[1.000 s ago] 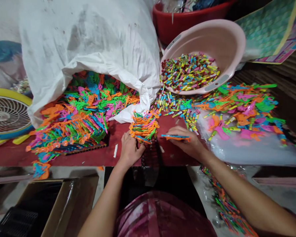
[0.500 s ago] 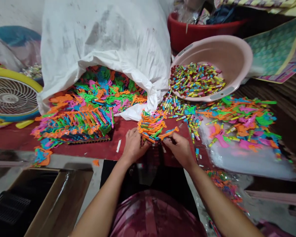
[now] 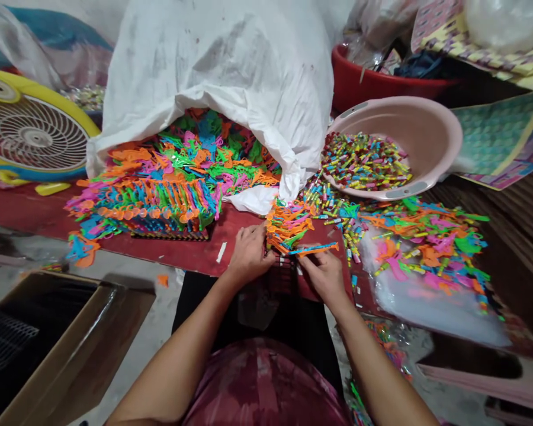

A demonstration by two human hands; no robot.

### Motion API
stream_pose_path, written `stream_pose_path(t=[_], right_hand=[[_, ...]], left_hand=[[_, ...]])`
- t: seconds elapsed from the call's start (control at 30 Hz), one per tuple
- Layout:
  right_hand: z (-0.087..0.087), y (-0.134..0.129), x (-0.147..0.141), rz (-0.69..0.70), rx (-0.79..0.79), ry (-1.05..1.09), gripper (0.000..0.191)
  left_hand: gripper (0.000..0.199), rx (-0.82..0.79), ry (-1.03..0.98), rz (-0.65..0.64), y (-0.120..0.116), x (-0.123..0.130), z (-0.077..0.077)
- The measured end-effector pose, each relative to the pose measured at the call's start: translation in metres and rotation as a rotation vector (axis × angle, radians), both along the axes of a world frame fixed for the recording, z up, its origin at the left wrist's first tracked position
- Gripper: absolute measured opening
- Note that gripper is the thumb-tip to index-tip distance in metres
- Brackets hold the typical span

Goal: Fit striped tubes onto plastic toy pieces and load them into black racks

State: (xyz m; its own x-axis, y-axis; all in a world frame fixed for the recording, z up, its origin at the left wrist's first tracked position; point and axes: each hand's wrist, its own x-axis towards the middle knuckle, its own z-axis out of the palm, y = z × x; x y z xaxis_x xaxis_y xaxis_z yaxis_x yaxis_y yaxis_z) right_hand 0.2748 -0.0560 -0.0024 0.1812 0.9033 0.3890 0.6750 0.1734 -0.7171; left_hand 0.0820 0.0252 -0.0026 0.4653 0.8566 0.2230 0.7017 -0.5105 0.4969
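A small dark rack (image 3: 284,266) at the front edge of the red table carries a row of orange, green and pink plastic pieces (image 3: 291,222). My left hand (image 3: 251,251) is closed at the rack's left side, its fingertips partly hidden against the pieces. On the other side, my right hand (image 3: 324,272) pinches near the lower end of a long blue and orange plastic piece (image 3: 315,249), which lies almost level across the front of the row. Whether that is one piece or two together, I cannot tell.
Left stands a fuller rack of plastic pieces (image 3: 160,207), before a white sack (image 3: 222,53) spilling more. A yellow fan (image 3: 35,136) is at far left. Right are a pink basin (image 3: 435,142) of small striped tubes and a plastic bag (image 3: 426,307) under loose pieces.
My view has shifted, so the table's things appear farther right. By my right hand, a blue and orange piece lies level where a slanted orange piece was. Both hands stay at the rack.
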Motion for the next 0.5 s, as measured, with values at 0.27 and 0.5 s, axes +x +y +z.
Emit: stream_pose_path(t=[0.27, 0.5], right_hand=[[0.0049, -0.0024, 0.0041, 0.036, 0.109, -0.168, 0.015], [0.0102, -0.0003, 0.0057, 0.085, 0.136, -0.140, 0.015]], left_hand=[[0.045, -0.015, -0.010, 0.000, 0.0001, -0.0013, 0.0018], [0.038, -0.021, 0.008, -0.004, -0.0014, -0.0016, 0.0058]])
